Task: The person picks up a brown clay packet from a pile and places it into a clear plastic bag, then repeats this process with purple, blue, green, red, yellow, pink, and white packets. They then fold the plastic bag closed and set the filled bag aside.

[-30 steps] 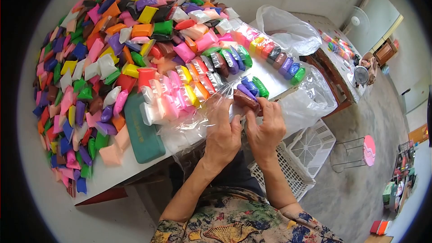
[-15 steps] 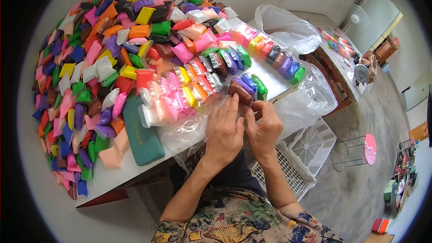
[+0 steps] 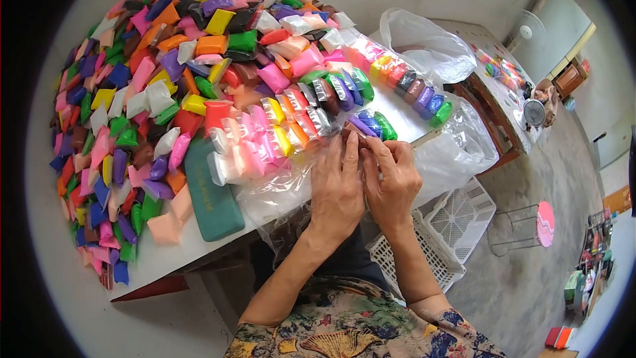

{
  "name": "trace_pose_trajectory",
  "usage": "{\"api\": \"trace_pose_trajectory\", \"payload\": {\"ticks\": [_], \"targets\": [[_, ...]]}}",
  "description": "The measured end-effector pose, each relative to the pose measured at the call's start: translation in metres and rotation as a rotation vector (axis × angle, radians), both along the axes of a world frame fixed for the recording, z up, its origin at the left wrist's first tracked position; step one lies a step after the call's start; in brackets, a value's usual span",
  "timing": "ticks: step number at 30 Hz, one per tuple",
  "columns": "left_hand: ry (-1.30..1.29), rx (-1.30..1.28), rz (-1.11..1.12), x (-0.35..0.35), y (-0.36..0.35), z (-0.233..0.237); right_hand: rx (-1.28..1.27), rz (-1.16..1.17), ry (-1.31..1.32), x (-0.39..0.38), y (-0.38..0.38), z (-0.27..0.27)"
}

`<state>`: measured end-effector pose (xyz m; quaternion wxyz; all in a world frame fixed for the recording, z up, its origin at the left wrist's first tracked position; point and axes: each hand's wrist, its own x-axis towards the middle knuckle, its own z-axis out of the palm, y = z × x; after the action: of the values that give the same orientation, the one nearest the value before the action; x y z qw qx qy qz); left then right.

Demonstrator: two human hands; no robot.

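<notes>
At the table's front edge, my left hand and my right hand meet over a small brown packet, their fingertips closed on it. Most of that packet is hidden by the fingers. Just beyond it stand purple, blue and green packets in a short row. To the left, clear-wrapped packets in pink, yellow, orange and red are lined up in two rows in a clear plastic sleeve. Another row, with brown, purple and green packets, lies behind.
A large heap of coloured packets covers the table's left side, next to a green case. A filled sleeve of packets and clear plastic bags lie to the right. White plastic crates and a pink-topped stool stand below.
The brown packet has shifted toward me and tilted, now more covered by my fingers. My right fingers have moved up onto it, and the view has shifted slightly.
</notes>
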<state>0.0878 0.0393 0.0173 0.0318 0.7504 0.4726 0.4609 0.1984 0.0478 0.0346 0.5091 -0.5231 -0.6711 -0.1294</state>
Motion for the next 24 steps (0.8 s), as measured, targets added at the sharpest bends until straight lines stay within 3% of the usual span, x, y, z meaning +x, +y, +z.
{"api": "trace_pose_trajectory", "payload": {"ticks": [4, 15, 21, 24], "targets": [[0.066, -0.058, 0.028, 0.001, 0.001, -0.001, -0.114, 0.023, 0.001, 0.001, -0.004, 0.011], [0.061, -0.091, 0.025, 0.003, 0.003, -0.005, -0.051, 0.167, 0.027, 0.004, 0.014, 0.061], [0.070, -0.170, 0.003, 0.000, 0.000, -0.003, -0.328, 0.367, 0.027, -0.011, 0.035, 0.091], [0.068, -0.167, -0.005, 0.001, 0.000, -0.004, -0.466, 0.255, -0.169, -0.023, 0.050, 0.091]]}}
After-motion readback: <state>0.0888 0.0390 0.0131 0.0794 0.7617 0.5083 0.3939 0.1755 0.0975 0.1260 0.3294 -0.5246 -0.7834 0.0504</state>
